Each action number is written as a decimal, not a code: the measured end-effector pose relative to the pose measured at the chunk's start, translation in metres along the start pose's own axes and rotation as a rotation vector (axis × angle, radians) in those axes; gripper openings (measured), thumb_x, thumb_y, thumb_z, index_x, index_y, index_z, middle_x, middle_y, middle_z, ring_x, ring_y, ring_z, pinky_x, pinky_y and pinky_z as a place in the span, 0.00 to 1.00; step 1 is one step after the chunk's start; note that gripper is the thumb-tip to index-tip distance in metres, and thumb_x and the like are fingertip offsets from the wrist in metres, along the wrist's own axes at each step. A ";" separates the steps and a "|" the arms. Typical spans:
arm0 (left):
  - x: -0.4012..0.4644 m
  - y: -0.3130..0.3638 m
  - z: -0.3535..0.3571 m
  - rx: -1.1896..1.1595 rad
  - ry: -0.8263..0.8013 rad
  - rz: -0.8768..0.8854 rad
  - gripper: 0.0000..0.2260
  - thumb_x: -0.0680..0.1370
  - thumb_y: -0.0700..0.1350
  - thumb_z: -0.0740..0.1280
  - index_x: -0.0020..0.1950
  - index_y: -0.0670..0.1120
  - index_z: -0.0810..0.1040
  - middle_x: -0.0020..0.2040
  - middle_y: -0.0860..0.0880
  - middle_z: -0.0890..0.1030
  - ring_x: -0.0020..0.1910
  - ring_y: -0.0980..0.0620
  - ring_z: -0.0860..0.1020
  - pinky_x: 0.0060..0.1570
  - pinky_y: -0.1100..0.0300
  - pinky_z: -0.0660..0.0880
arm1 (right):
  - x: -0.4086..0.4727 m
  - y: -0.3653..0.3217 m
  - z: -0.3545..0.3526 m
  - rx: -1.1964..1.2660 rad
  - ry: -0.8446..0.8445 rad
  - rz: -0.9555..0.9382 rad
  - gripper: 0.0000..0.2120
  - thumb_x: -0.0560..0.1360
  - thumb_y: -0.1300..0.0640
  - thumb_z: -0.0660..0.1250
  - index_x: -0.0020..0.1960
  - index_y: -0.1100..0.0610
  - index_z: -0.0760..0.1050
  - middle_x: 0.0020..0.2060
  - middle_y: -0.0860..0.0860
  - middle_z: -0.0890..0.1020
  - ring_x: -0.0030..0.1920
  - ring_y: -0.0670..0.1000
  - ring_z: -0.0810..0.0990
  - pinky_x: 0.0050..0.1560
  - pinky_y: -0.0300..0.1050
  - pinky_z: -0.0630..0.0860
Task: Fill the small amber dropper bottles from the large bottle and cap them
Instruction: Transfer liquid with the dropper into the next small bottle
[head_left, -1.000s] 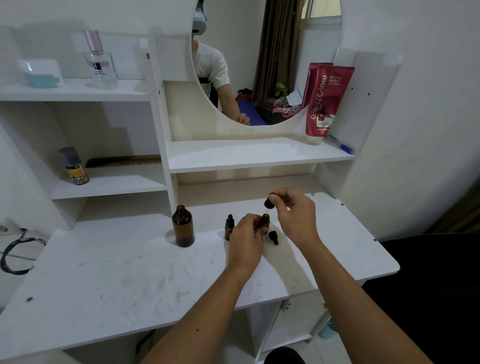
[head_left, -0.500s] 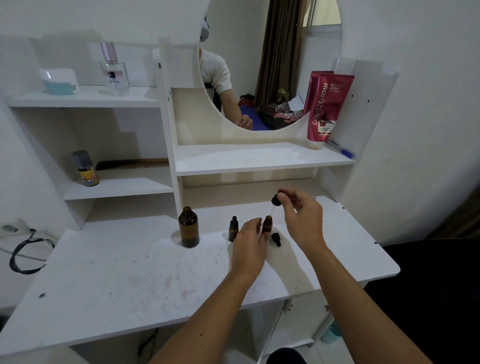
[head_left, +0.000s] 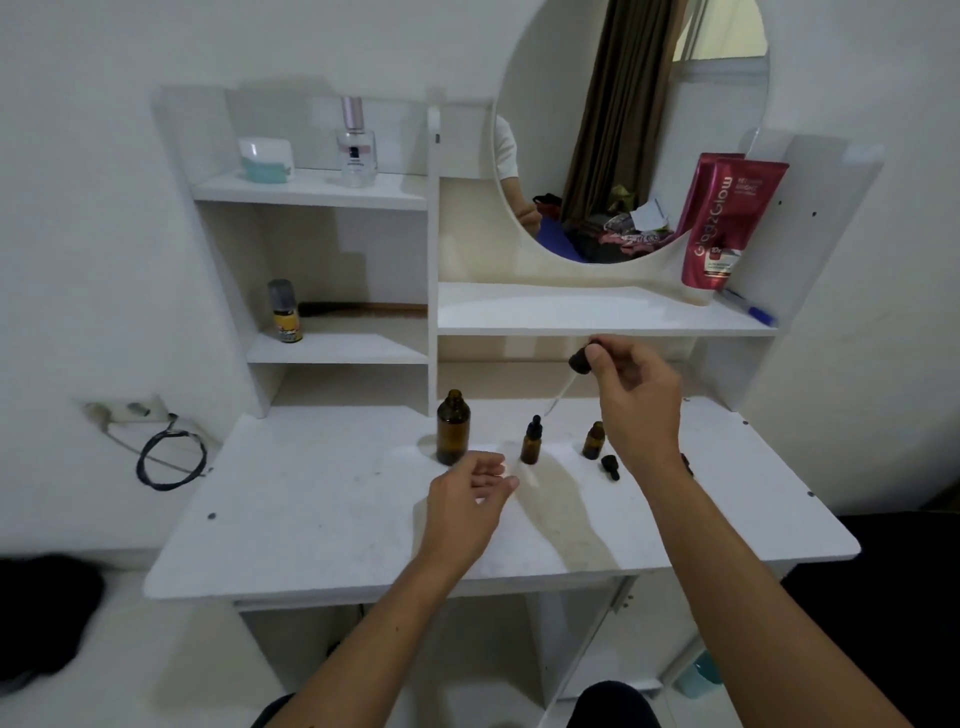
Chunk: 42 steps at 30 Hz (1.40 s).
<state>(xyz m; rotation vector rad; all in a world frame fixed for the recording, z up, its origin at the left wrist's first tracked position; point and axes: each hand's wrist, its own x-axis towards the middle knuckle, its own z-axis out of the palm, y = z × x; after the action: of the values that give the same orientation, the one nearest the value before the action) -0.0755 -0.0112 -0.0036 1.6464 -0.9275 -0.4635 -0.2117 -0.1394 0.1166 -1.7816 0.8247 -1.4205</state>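
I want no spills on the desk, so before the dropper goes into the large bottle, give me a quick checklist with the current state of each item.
1. Large amber bottle uncapped and upright: ok.
2. Right hand has a firm grip on the dropper by its black bulb: ok.
3. Glass tip clear of the capped small bottle below it: ok, it hangs above.
4. Left hand steadying the large bottle: not ok, it is open beside it, holding nothing.
5. Open small bottle upright: ok.
6. Liquid level in the large bottle: cannot tell.
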 end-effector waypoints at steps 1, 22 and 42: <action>0.000 -0.003 -0.011 0.009 0.037 0.003 0.13 0.77 0.49 0.76 0.60 0.51 0.80 0.52 0.57 0.84 0.47 0.62 0.82 0.47 0.72 0.78 | -0.001 -0.004 0.008 0.025 -0.012 -0.004 0.06 0.82 0.58 0.71 0.58 0.55 0.83 0.50 0.49 0.87 0.54 0.47 0.86 0.59 0.40 0.81; 0.051 -0.022 -0.048 0.062 0.075 -0.069 0.22 0.75 0.51 0.78 0.67 0.50 0.76 0.60 0.53 0.82 0.59 0.52 0.79 0.67 0.50 0.76 | 0.001 -0.022 0.092 0.078 -0.199 -0.030 0.06 0.81 0.60 0.71 0.58 0.56 0.83 0.50 0.48 0.87 0.54 0.46 0.86 0.58 0.37 0.80; 0.049 -0.018 -0.048 0.100 0.059 -0.088 0.23 0.76 0.50 0.76 0.69 0.48 0.76 0.62 0.52 0.82 0.58 0.53 0.78 0.61 0.63 0.72 | -0.009 -0.005 0.110 -0.197 -0.272 -0.065 0.03 0.79 0.61 0.73 0.52 0.58 0.84 0.45 0.49 0.87 0.47 0.43 0.84 0.53 0.34 0.79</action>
<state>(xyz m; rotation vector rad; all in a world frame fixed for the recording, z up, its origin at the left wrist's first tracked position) -0.0050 -0.0178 0.0020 1.7877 -0.8483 -0.4323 -0.1058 -0.1145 0.0999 -2.1126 0.7890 -1.1331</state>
